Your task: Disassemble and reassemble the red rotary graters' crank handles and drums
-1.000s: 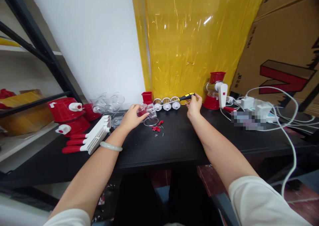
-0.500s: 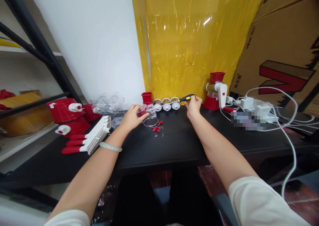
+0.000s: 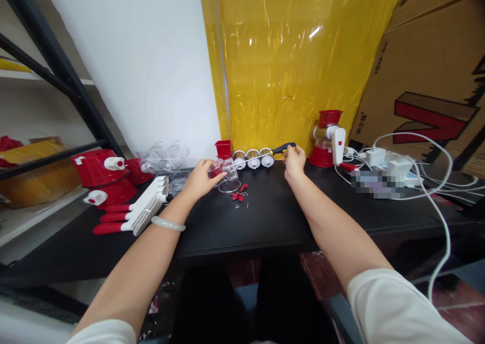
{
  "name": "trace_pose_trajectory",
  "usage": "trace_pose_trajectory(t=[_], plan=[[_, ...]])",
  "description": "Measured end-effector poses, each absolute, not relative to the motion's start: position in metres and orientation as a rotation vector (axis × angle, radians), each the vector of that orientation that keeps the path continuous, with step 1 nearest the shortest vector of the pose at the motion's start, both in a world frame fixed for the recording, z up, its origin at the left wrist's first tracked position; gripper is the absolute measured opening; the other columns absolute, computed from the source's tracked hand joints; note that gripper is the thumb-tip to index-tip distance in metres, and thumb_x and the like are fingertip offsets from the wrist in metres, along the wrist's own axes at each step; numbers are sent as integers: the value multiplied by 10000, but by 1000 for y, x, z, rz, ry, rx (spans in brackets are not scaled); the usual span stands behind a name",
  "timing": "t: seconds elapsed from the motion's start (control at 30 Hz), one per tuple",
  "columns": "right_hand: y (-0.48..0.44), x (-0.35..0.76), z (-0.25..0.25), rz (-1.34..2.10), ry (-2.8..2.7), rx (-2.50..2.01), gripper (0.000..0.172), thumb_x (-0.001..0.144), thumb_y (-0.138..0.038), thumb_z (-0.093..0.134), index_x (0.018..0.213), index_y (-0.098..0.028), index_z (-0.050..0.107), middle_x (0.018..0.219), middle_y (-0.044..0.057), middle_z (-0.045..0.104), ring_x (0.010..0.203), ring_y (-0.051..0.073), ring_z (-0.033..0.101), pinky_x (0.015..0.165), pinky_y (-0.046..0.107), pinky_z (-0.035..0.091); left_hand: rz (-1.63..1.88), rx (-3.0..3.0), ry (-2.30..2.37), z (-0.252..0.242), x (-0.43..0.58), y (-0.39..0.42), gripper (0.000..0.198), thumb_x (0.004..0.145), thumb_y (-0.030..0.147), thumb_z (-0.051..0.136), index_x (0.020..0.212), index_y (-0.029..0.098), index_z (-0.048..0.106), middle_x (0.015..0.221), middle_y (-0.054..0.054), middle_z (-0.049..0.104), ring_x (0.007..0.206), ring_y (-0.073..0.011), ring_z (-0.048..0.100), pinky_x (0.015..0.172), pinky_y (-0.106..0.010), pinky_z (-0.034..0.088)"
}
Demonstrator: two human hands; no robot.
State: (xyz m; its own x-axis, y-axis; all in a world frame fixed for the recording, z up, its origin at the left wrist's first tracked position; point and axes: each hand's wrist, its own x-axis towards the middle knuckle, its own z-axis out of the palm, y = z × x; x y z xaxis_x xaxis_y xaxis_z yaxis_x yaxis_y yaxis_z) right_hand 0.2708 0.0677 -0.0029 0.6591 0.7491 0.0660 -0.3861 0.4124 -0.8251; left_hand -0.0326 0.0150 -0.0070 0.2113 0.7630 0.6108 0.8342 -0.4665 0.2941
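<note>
My left hand [image 3: 202, 177] is closed around a clear plastic housing [image 3: 229, 183] that stands on the black table. Between the fingers and thumb of my right hand [image 3: 294, 162] is the black and yellow handle of a screwdriver [image 3: 283, 148]. Its long metal shaft points left, and the tip reaches the clear housing near my left fingertips. Exactly what the tip touches is too small to tell. Small red plastic parts [image 3: 237, 196] and several tiny screws [image 3: 247, 205] lie on the table just in front of the housing.
Behind the shaft stand three grater drums [image 3: 253, 159] and a red hopper [image 3: 223, 148]. An assembled rotary grater [image 3: 325, 139] is at right, beside white chargers and cables [image 3: 376, 156]. Red bases [image 3: 100, 175], white crank handles [image 3: 149, 205] and clear housings [image 3: 163, 157] fill the left side.
My right fingers have shifted slightly on the screwdriver handle, which appears turned, with less yellow showing. My left hand and the clear housing stay in place.
</note>
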Motion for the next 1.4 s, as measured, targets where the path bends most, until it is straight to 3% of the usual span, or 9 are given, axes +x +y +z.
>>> trace_pose_trajectory(t=[0.27, 0.6, 1.03, 1.23, 1.4], plan=[[67, 270, -6, 740, -505, -860, 466, 815, -151, 535, 1272, -225, 480, 860, -24, 630, 702, 93, 680, 478, 137, 462, -1089, -2369, -1556, -7, -33, 15, 420, 845, 568, 636, 1089, 229, 589, 1180, -95, 598, 1121, -289, 604, 994, -437, 486], [68, 272, -4, 773, -479, -791, 298, 856, -287, 606, 1118, -232, 477, 931, 2, 657, 686, 105, 671, 447, 155, 438, -1076, -2364, -1569, -8, -34, 17, 451, 843, 578, 635, 1102, 212, 592, 1195, -102, 600, 1108, -289, 607, 996, -434, 483], [65, 267, 1, 789, -426, -779, 212, 857, -169, 516, 996, -246, 376, 907, -16, 673, 782, 118, 680, 488, 169, 477, -1075, -2365, -1561, -9, -35, 19, 451, 848, 578, 635, 1110, 213, 591, 1196, -101, 601, 1116, -290, 605, 985, -435, 490], [66, 269, -1, 822, -442, -814, 166, 891, -192, 515, 1009, -246, 410, 867, -49, 593, 657, 78, 640, 461, 153, 436, -1080, -2358, -1566, -8, -34, 17, 445, 845, 579, 642, 1105, 222, 594, 1187, -94, 606, 1110, -286, 606, 980, -430, 492], [66, 269, -2, 733, -468, -851, 276, 850, -307, 665, 987, -229, 439, 844, -45, 594, 616, 78, 612, 457, 164, 417, -1086, -2370, -1569, -7, -33, 16, 439, 846, 566, 645, 1106, 215, 596, 1195, -98, 604, 1105, -283, 608, 982, -428, 488]])
